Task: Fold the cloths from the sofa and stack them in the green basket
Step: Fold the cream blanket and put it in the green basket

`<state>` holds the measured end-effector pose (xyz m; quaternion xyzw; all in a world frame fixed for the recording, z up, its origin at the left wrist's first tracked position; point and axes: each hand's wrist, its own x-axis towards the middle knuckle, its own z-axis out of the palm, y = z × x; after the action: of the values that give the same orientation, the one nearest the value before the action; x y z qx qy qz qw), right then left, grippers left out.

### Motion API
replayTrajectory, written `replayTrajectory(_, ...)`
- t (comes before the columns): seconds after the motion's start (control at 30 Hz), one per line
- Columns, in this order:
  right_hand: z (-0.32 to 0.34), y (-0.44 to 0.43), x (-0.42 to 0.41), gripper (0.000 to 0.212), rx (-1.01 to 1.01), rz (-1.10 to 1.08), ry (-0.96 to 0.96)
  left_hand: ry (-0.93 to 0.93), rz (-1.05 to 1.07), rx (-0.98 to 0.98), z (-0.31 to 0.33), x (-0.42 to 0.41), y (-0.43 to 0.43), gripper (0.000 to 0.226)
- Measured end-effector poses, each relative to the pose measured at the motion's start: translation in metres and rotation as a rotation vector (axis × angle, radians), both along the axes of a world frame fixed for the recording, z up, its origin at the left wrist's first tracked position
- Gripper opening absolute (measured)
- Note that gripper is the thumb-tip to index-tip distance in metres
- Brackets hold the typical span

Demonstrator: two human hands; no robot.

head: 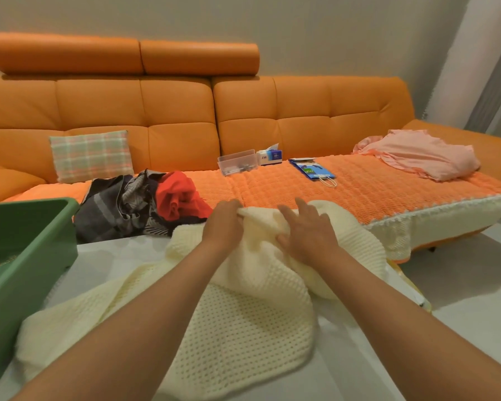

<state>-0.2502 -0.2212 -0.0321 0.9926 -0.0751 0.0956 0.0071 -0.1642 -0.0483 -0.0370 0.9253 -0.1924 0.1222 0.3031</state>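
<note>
On the white table (359, 357) in front of the orange sofa (171, 111), the cream blanket (243, 322) is lying lengthwise toward the person, the left hand (224, 222) pinching its far edge and the right hand (308, 230) pressing open-fingered just beside, with the green basket (26, 256) waiting to the left.

I see big cream waffle cloth (235, 322) spread on white table, far end bunched up at sofa (359, 192) edge. Dark striped cloths (113, 209) and red cloth (177, 195) piled on orange sofa seat. Pink cloth (420, 153) crumpled far right. Green basket (32, 256) at left.
</note>
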Motion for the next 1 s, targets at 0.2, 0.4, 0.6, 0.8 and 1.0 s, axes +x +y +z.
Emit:
replayTrajectory(0.2, -0.01, 0.016, 0.008, 0.063, 0.047, 0.264, -0.149, 0.342, -0.239, 0.132, -0.015, -0.009, 0.006, 0.077)
replayTrajectory(0.4, -0.008, 0.053, -0.022, 0.036, 0.205, 0.609, -0.55, -0.071, -0.088, 0.087, -0.029, -0.049, 0.061, 0.029)
replayTrajectory(0.6, -0.027, 0.084, -0.065, 0.083, -0.036, 0.352, 0.393, 0.264, -0.02, 0.698, -0.042, -0.112, 0.101, 0.074)
replayTrajectory(0.8, 0.002, 0.085, -0.086, 0.104, -0.118, 0.101, 0.746, 0.479, -0.291, 0.397, -0.034, -0.146, 0.135, 0.067)
replayTrajectory(1.0, 0.006, 0.168, -0.075, 0.068, 0.024, 0.361, 0.308, 0.105, 0.086, 0.206, -0.014, -0.134, 0.197, 0.043)
